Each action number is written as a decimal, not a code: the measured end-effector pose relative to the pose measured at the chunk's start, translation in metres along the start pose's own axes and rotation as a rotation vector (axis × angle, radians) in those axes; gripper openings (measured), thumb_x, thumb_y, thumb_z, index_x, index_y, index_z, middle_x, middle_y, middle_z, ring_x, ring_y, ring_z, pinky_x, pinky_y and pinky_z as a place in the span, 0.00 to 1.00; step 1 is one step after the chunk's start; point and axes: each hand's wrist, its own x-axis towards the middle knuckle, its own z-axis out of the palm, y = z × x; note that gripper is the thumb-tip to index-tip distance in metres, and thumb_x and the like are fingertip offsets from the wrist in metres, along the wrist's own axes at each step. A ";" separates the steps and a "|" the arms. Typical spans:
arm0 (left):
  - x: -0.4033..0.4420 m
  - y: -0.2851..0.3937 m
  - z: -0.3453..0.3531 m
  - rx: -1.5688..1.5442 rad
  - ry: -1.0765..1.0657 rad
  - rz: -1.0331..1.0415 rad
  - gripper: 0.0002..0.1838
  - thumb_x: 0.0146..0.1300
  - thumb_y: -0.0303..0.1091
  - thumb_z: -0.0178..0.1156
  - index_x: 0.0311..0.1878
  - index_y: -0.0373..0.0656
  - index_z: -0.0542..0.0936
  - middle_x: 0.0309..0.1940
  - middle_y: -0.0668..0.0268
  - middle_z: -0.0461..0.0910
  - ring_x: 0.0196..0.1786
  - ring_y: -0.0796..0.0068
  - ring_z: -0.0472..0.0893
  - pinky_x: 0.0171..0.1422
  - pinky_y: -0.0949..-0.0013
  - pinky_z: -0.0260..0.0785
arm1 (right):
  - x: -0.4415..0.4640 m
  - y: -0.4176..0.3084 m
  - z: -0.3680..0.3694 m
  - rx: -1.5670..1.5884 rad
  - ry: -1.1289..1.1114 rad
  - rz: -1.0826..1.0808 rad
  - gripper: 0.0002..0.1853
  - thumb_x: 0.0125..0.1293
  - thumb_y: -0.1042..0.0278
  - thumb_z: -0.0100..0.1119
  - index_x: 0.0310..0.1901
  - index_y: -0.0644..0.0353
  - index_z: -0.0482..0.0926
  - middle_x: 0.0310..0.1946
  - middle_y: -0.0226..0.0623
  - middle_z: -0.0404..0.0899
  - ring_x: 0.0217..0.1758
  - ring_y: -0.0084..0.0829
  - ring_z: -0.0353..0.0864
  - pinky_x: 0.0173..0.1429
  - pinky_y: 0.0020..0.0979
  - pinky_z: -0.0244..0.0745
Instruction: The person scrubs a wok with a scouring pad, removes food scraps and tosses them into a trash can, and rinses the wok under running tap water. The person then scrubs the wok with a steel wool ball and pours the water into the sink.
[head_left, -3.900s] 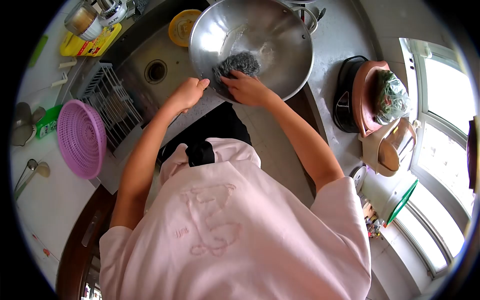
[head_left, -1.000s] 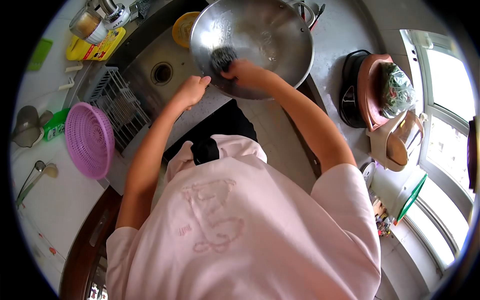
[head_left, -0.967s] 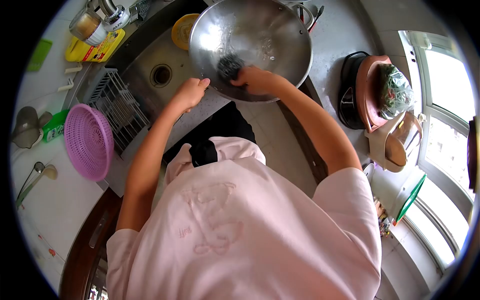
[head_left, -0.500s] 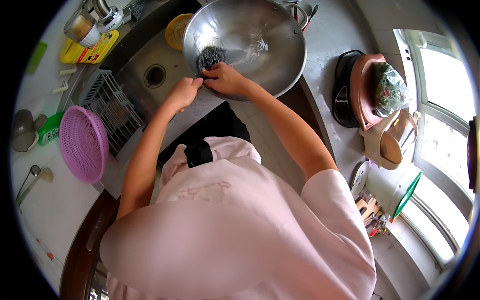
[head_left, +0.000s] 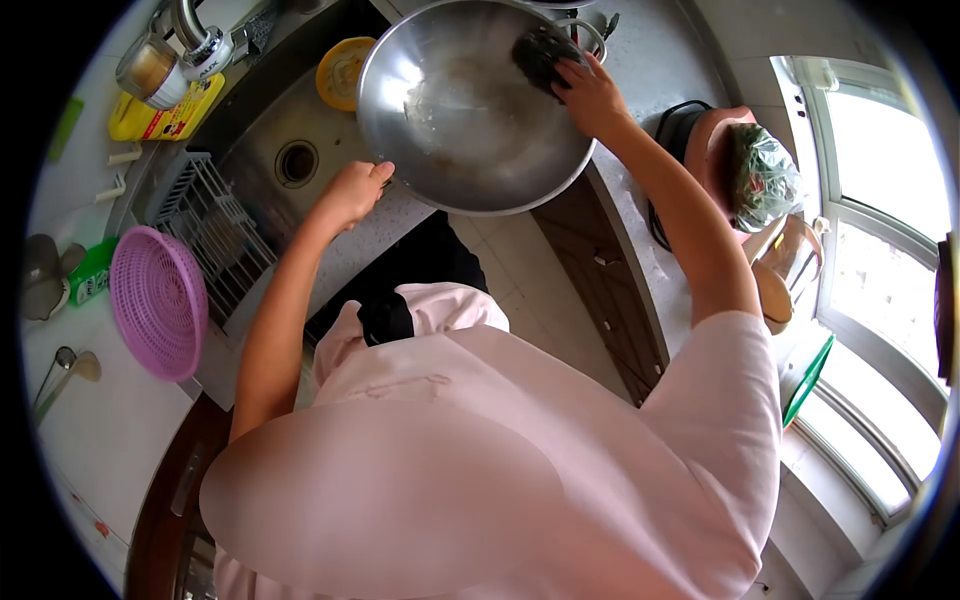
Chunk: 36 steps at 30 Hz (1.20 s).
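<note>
A large steel wok (head_left: 465, 130) is tilted over the sink's edge, its inside facing me and showing faint brownish marks. My left hand (head_left: 352, 194) is closed round the handle at the wok's near left rim; most of the handle is hidden in the fist. At the far right of the inner wall, my right hand (head_left: 596, 98) presses a dark steel wool scrubber (head_left: 543, 55), its fingers curled over the near side of it.
Beside the wok, a yellow bowl (head_left: 341, 72) sits in the sink, near the drain (head_left: 296, 163). A dish rack (head_left: 215, 215) and a purple colander (head_left: 158, 302) are on the left. A plastic-wrapped bundle of greens (head_left: 766, 178) lies on the right.
My right hand has carried the scrubber from the wok's near left side across to its far right wall. My left hand keeps hold of the handle. The view has shifted slightly.
</note>
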 end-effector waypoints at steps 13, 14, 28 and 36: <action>-0.004 0.003 0.013 0.038 0.033 0.020 0.26 0.75 0.52 0.43 0.32 0.36 0.73 0.14 0.63 0.68 0.11 0.68 0.68 0.15 0.64 0.60 | 0.079 -0.210 -0.049 1.463 0.287 0.195 0.22 0.66 0.61 0.51 0.61 0.56 0.75 0.65 0.48 0.67 0.69 0.51 0.62 0.69 0.53 0.60; -0.006 0.005 0.012 0.073 0.022 0.004 0.27 0.75 0.51 0.42 0.36 0.33 0.76 0.15 0.60 0.71 0.13 0.63 0.73 0.18 0.60 0.66 | 0.067 -0.208 -0.053 1.447 0.149 0.166 0.19 0.65 0.59 0.52 0.55 0.55 0.79 0.64 0.45 0.68 0.69 0.49 0.63 0.68 0.52 0.61; 0.001 -0.002 0.012 -0.058 0.007 -0.039 0.27 0.74 0.53 0.44 0.26 0.39 0.70 0.13 0.69 0.65 0.10 0.74 0.63 0.13 0.66 0.56 | -0.042 -0.150 -0.014 0.649 -0.064 0.257 0.11 0.64 0.61 0.55 0.41 0.55 0.83 0.43 0.45 0.78 0.47 0.46 0.79 0.52 0.42 0.77; -0.001 0.000 0.009 -0.055 0.025 -0.018 0.26 0.73 0.52 0.46 0.25 0.40 0.70 0.11 0.69 0.64 0.09 0.73 0.63 0.13 0.66 0.55 | -0.045 -0.083 -0.035 0.556 -0.442 0.179 0.19 0.60 0.59 0.56 0.52 0.29 0.83 0.58 0.21 0.79 0.65 0.25 0.73 0.77 0.51 0.45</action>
